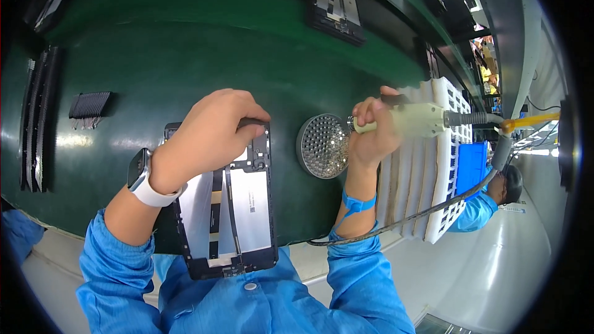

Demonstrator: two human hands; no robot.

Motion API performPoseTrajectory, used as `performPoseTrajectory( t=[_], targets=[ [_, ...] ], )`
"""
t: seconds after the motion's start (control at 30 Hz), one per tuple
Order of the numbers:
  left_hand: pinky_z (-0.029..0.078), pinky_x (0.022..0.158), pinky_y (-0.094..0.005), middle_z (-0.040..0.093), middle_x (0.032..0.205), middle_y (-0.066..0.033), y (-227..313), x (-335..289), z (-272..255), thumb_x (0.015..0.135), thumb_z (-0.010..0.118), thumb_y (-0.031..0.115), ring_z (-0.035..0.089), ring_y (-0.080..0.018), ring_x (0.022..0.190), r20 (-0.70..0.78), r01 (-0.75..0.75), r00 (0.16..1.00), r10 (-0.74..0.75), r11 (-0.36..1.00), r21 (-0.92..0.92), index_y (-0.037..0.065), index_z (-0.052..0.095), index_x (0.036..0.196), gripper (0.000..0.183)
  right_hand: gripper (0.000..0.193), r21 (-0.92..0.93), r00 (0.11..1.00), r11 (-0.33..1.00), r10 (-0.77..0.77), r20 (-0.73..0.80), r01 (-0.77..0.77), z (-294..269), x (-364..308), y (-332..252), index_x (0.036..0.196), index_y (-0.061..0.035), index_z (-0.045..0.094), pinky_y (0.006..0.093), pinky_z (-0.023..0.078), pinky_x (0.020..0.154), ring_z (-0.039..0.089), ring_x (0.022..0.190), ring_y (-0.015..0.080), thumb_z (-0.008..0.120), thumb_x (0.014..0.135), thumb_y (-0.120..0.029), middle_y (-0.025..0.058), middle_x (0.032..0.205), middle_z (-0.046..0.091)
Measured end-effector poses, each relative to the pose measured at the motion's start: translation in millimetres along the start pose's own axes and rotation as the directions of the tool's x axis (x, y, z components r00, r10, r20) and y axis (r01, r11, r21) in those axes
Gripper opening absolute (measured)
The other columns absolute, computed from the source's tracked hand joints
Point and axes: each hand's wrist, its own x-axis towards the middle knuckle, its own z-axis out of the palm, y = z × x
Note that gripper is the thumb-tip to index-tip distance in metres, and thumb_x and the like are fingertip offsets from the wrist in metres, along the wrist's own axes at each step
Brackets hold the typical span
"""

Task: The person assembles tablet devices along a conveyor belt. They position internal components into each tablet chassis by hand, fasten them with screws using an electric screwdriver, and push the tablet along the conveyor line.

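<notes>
An opened tablet (253, 210) with a black frame, silvery inner panels and dark ribbon cables lies at the table's near edge, in front of my body. My left hand (216, 127) rests across its far end, thumb and forefinger pinching the far right corner. My right hand (376, 131) is wrapped round a pale cream electric screwdriver (421, 120), slightly blurred, which lies roughly sideways with its cable end to the right. Its narrow end is close to a round metal dish (301, 148) with a perforated plate of small shiny screws; I cannot tell whether they touch.
Stacked white trays (411, 192) stand at the right, beside a blue bin (471, 164). A cable (427, 211) crosses above my right forearm. Another opened tablet (336, 3) lies at the far side. Black strips (42, 117) and small dark cables (91, 105) lie left. A co-worker (479, 210) is at right.
</notes>
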Motion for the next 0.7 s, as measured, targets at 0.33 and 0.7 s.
performPoseTrajectory(
  t=[0.33, 0.7],
  targets=[
    [0.049, 0.08, -0.0396, 0.067, 0.09, -0.0138, 2.5, 1.5, 1.9, 0.08, 0.07, 0.004, 0.063, -0.0328, 0.089, 0.009, 0.028, 1.0, -0.028, 1.0, 0.005, -0.002, 0.072, 0.095, 0.016, 0.024, 0.046, 0.999, 0.998, 0.034, -0.015, -0.033, -8.6, 7.8, 4.3, 0.104, 0.0056, 0.057, 0.0298, 0.042, 0.052, 0.046, 0.049, 0.0124, 0.055, 0.081, 0.0, 0.0035, 0.06, 0.048],
    [0.049, 0.08, -0.0389, 0.068, 0.09, -0.0124, 3.2, 0.6, 1.8, 0.081, 0.07, 0.003, 0.063, -0.0309, 0.09, 0.001, 0.017, 1.0, -0.017, 1.0, -0.016, 0.0, 0.074, 0.092, 0.012, 0.02, 0.04, 1.0, 0.999, 0.019, -0.006, -0.019, -7.1, 6.5, 5.6, 0.1, 0.0044, 0.057, 0.0308, 0.043, 0.052, 0.045, 0.049, 0.0129, 0.054, 0.08, 0.003, 0.0058, 0.061, 0.051]
  ],
)
